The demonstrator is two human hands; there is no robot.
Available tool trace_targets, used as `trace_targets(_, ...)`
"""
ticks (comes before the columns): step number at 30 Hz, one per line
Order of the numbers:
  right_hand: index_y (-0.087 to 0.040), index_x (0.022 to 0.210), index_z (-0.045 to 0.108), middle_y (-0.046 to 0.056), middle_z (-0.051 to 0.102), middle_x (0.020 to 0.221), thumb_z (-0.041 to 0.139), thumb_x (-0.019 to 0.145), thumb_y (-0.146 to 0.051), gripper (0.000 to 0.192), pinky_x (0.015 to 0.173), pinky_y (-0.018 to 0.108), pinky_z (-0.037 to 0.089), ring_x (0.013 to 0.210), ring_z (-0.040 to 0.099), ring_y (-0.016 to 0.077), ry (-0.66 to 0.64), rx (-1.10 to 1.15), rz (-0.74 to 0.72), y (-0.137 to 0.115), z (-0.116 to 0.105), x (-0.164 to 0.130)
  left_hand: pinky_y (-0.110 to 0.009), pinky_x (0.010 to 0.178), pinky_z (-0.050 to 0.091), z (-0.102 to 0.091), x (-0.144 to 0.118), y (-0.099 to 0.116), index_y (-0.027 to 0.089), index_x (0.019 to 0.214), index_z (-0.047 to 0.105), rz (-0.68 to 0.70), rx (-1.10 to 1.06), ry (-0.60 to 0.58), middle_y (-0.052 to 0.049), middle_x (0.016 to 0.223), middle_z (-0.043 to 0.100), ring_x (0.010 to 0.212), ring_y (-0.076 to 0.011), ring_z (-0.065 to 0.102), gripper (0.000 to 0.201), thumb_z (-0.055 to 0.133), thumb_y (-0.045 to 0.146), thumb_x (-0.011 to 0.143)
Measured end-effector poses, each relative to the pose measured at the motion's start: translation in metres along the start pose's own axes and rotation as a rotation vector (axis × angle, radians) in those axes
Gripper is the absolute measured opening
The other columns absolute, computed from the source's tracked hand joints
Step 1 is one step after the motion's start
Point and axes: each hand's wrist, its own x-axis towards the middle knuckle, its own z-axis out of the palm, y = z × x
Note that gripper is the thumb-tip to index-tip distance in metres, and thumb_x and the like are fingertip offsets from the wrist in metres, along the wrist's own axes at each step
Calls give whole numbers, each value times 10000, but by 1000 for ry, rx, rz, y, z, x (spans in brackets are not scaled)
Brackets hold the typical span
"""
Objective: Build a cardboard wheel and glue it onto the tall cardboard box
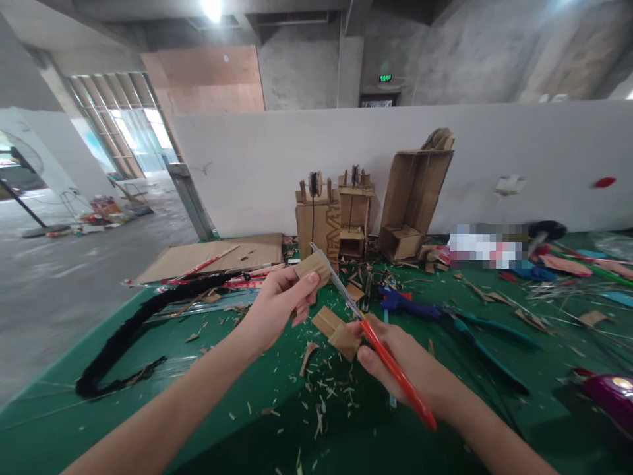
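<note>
My left hand (279,300) pinches a small piece of corrugated cardboard (313,266) above the green table. My right hand (395,359) grips a pair of red-handled scissors (390,366); their blades (333,277) point up and left, meeting the right edge of the cardboard piece. Two loose cardboard offcuts (336,330) lie on the table just below and between my hands, among many small cardboard scraps.
Cardboard models (333,218) and an open cardboard box (415,191) stand at the back against a white wall. A black fuzzy strip (128,330) curves at the left. A blue tool (395,300), teal pliers (475,330) and a purple object (610,396) lie to the right.
</note>
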Motion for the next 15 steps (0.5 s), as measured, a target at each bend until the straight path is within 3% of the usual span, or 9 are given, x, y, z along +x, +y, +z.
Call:
trace_targets(10, -203, 847, 544, 68, 587, 734, 366, 876, -557, 397, 703, 365, 492, 845, 622, 267, 4, 36, -14, -3, -1, 3, -151, 349, 230, 0, 2, 1, 149, 594, 477, 7, -77, -16, 66, 474, 418, 378, -20, 292, 326, 675, 328, 781)
trace_targets(15, -207, 807, 545, 65, 588, 767, 366, 880, -551, 394, 720, 370, 485, 819, 617, 252, -4, 29, -17, -2, 0, 3, -153, 347, 215, -4, 3, -2, 146, 565, 455, 19, -58, -34, 68, 474, 407, 365, -15, 303, 367, 675, 342, 784)
